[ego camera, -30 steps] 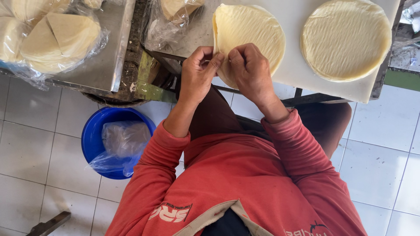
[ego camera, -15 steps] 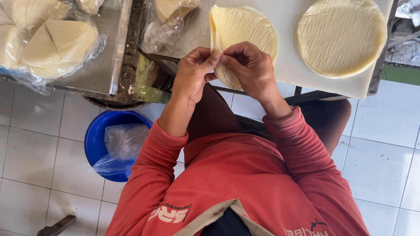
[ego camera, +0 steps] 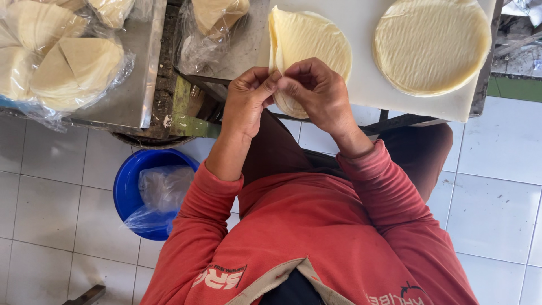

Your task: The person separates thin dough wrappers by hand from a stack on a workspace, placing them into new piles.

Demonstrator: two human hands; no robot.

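Observation:
A stack of thin, pale round dough sheets (ego camera: pixel 316 42) lies on a white cutting board (ego camera: pixel 364 22). My left hand (ego camera: pixel 245 99) and my right hand (ego camera: pixel 319 90) meet at the stack's near edge. Both pinch the rim of the top sheet, whose left side is raised and curled up off the stack. A second, flat stack of round sheets (ego camera: pixel 432 45) rests on the board to the right, untouched. My red sleeves and lap fill the lower part of the view.
Clear plastic bags of folded sheets (ego camera: pixel 70 70) sit on a metal table (ego camera: pixel 130 96) at the left, and another bag (ego camera: pixel 217 14) is at the top. A blue bucket (ego camera: pixel 127 186) lined with plastic stands on the white tiled floor.
My hands have stayed together at the near edge. The top sheet's left side has lifted and curled further off the stack.

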